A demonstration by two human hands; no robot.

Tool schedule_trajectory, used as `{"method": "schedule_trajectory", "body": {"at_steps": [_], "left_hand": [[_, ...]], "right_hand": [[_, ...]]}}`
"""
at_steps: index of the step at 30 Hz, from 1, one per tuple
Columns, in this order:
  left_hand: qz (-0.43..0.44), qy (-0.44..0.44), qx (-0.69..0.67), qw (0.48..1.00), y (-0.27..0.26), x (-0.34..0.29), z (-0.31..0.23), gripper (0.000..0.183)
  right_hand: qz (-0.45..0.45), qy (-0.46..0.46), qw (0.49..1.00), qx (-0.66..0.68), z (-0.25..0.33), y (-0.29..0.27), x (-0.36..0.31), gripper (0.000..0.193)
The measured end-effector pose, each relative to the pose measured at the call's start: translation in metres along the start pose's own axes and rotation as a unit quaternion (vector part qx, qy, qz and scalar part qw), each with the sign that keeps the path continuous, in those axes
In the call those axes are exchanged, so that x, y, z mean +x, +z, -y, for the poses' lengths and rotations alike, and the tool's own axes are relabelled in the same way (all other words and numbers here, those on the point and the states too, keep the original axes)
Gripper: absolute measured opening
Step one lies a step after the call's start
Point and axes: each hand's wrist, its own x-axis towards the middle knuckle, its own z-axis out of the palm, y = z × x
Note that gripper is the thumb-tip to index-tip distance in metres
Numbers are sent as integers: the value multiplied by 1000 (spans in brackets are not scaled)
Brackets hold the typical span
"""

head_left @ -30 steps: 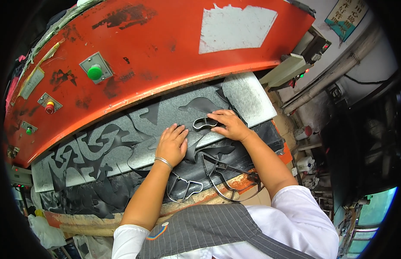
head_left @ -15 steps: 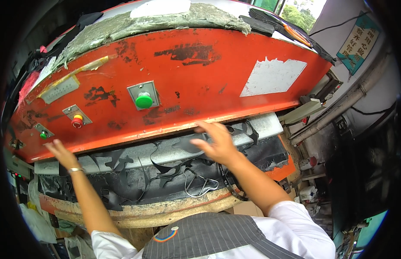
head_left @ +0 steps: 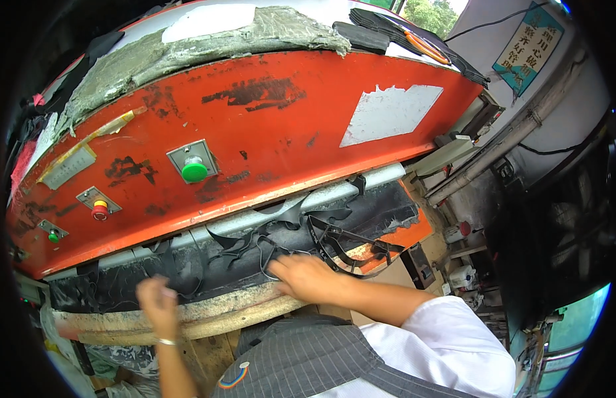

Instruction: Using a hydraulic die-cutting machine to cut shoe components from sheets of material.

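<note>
My right hand [head_left: 306, 277] is closed on the near side of a thin silver cutting die [head_left: 261, 252], an open metal outline lying on the black cutting bed [head_left: 245, 272]. Right beside that hand, a larger dark-rimmed cutting die [head_left: 341, 244] is tilted and reaches past the bed's front edge. My left hand [head_left: 158, 302] is over the worn front edge at the left, its fingers curled. Blur and the hand itself hide whatever is in it. Cut black sheet scraps [head_left: 291, 215] lie in curling strips across the bed, some over the pale strip behind it.
A red press beam [head_left: 274, 139] spans the bed just above the scraps. On its front are a green button [head_left: 194, 170], a red stop button [head_left: 100, 211] and a smaller green button [head_left: 54, 235]. Orange-handled scissors [head_left: 427, 48] lie on top. Pipes [head_left: 487, 159] run along the right wall.
Both hands have come back from the beam toward the bed's front edge. My right hand has taken hold of the silver die. The view has shifted to the right.
</note>
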Motion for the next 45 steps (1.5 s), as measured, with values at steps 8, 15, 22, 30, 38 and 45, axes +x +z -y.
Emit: {"method": "schedule_trajectory", "body": {"at_steps": [8, 15, 22, 30, 38, 45], "left_hand": [[127, 5, 64, 990, 76, -71, -107, 27], [139, 4, 41, 989, 85, -58, -97, 28], [273, -1, -99, 957, 123, 33, -138, 14], [246, 180, -16, 952, 292, 145, -152, 56], [260, 199, 29, 944, 303, 142, -154, 66], [339, 108, -90, 930, 235, 120, -132, 57]], "right_hand": [[-63, 9, 995, -80, -14, 58, -64, 39], [-33, -7, 999, -35, -35, 47, -62, 22], [-144, 38, 989, -16, -144, -67, 19, 56], [-243, 9, 970, 17, -247, -25, 62, 47], [-312, 148, 938, 16, -276, -45, 107, 46], [-283, 105, 953, -10, -288, -32, 100, 60]]}}
